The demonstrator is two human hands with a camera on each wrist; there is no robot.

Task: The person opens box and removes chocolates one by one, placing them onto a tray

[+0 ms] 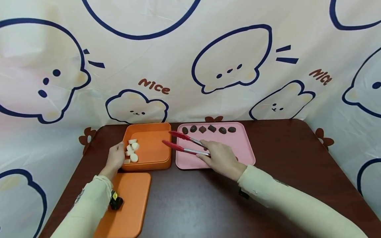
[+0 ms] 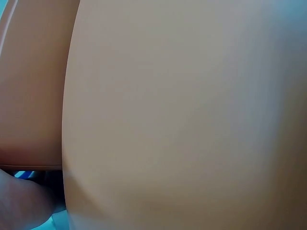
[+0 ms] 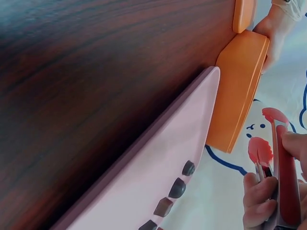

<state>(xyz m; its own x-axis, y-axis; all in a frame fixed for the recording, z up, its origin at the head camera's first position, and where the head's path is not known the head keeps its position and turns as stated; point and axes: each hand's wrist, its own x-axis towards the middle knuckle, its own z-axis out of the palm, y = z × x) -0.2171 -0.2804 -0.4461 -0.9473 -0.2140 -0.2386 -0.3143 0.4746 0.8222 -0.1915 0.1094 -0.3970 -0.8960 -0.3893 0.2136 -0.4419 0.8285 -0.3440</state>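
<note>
My left hand (image 1: 115,157) grips the left wall of an orange box (image 1: 151,164). Several white pieces (image 1: 134,157) lie along the box's left side. With my right hand (image 1: 221,158) I hold a pair of tongs (image 1: 190,151) with red tips, their arms spread apart and nothing between them. The tips hang over the box's right edge, and the arms reach across a pink tray (image 1: 187,162). Dark chocolates (image 1: 212,128) of several shapes line the tray's back edge; my right hand partly hides others. In the right wrist view, fingers (image 3: 261,211) wrap the tongs.
An orange lid (image 1: 134,198) lies flat in front of the box, partly under my left forearm. It fills much of the left wrist view. The dark wooden table (image 1: 178,205) meets a printed cloth backdrop (image 1: 184,105) behind the tray.
</note>
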